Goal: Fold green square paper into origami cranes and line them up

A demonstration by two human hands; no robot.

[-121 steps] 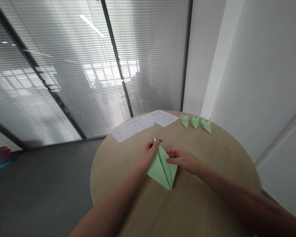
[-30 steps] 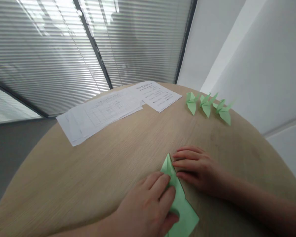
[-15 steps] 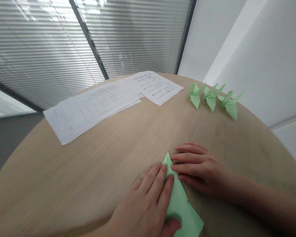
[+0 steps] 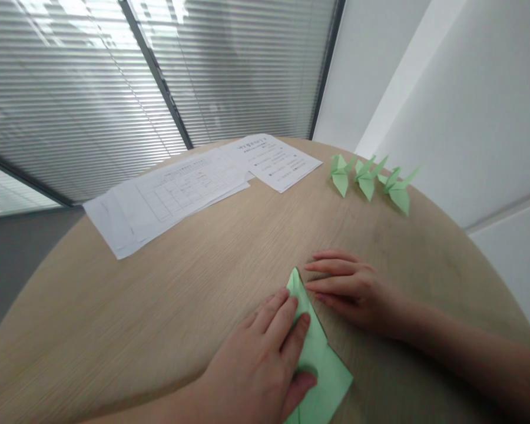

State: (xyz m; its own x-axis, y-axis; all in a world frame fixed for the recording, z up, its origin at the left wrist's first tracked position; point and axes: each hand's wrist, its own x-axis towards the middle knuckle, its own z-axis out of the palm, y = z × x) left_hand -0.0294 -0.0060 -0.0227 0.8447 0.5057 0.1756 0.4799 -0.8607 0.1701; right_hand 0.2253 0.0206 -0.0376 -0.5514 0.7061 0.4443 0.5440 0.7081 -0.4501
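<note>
On the surface (image 4: 136,306), green paper (image 4: 327,368) is pressed under the left hand (image 4: 260,365), the right hand (image 4: 357,291) beside it, fingers outstretched; even creasing is advised

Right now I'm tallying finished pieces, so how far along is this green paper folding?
Done: three folded green figures stand in a row near the far edge of the table. In hand: a fourth green sheet, a flat pointed shape, pressed by the left hand with the right hand beside its tip. Left: it lies flat, unlike those three, so likely more folds.
</note>
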